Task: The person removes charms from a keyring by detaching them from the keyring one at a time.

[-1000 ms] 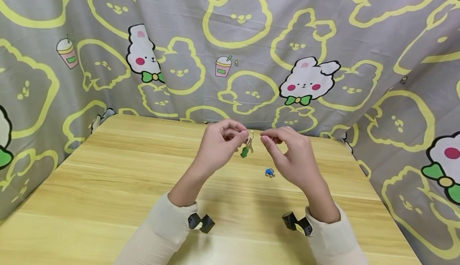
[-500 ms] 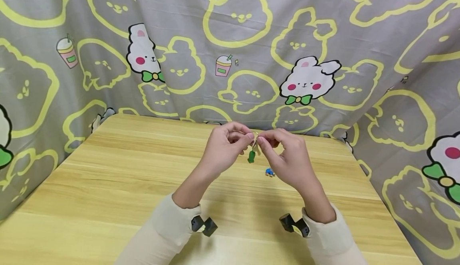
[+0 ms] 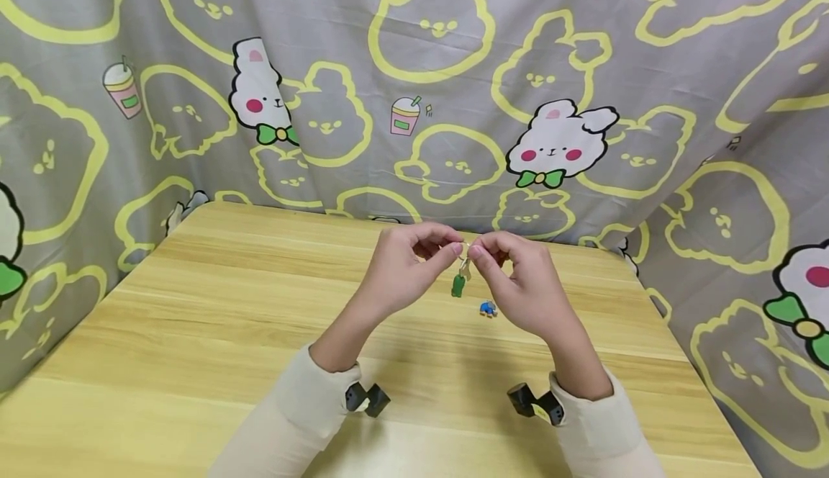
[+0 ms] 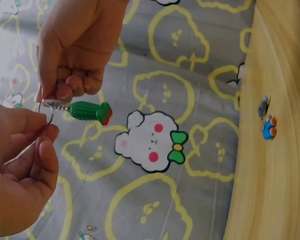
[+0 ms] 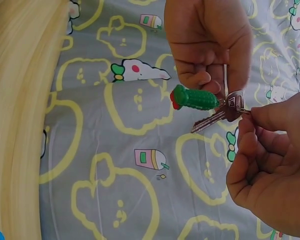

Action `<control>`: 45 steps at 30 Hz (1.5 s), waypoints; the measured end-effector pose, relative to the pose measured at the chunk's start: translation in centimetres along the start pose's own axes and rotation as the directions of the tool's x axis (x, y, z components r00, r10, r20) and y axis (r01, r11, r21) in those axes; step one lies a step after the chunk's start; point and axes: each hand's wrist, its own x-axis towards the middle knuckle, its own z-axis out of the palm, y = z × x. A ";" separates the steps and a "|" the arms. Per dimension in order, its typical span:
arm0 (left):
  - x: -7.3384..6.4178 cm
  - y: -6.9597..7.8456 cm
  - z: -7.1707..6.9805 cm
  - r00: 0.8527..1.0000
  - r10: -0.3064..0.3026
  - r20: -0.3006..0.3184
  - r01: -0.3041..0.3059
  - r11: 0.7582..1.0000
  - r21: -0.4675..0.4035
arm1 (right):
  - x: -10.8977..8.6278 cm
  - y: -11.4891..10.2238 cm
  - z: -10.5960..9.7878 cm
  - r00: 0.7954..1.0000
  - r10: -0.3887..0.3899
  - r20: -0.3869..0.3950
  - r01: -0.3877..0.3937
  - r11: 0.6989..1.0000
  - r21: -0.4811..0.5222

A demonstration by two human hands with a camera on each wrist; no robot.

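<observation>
Up over the table, my left hand [image 3: 404, 269] and right hand [image 3: 524, 280] face each other, fingertips almost together. Both pinch a thin metal key ring [image 4: 50, 116] from opposite sides. A silver key [image 5: 209, 121] hangs from the ring beside a bumpy green charm [image 5: 196, 99] with a red tip. The same green charm [image 3: 458, 286] dangles below the fingers in the head view. Fingertips cover part of the ring. Below the right hand, a small blue figure [image 3: 488, 309] with orange feet lies on the table, and a small grey piece [image 4: 263, 108] is right against it.
The wood-grain table [image 3: 227, 305] reaches back to a grey curtain [image 3: 350, 24] printed with yellow outlines and white rabbits, which also hangs along both sides. A black wrist camera [image 3: 367, 399] is on the left sleeve, another black camera [image 3: 535, 403] on the right.
The right hand was apart from the ring a second ago and now pinches it. The left hand has moved slightly right with the key ring. The blue figure stays put.
</observation>
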 end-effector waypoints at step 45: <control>-0.1 0.6 -0.8 0.998 -0.068 -0.009 0.066 0.988 -0.137 | 0.0 -0.3 0.3 0.992 0.000 0.125 -0.010 0.997 0.079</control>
